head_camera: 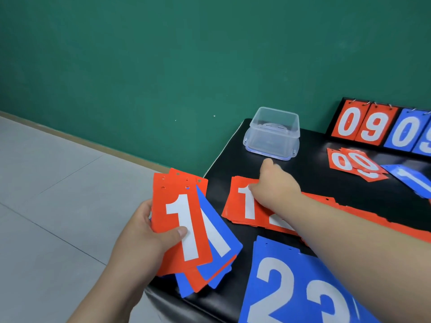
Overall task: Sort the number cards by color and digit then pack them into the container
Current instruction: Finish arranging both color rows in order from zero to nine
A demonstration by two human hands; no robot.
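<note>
My left hand (pixel 149 236) grips a fanned stack of red and blue number cards (pixel 186 229), a red 1 on top, held just off the table's left edge. My right hand (pixel 274 185) reaches across and rests its fingers on a red 1 card (pixel 240 201) that tops a row of red cards on the black table. Blue cards with 2 and 3 (pixel 291 287) lie at the near edge. A clear plastic container (pixel 272 132) stands empty at the table's far left corner, just beyond my right hand.
Red 0 cards (pixel 352 163) and a blue 1 card (pixel 412 180) lie at the right. A scoreboard stand (pixel 377 127) with red and blue digits leans at the back right. A green wall rises behind; grey floor tiles lie left of the black table (pixel 314 150).
</note>
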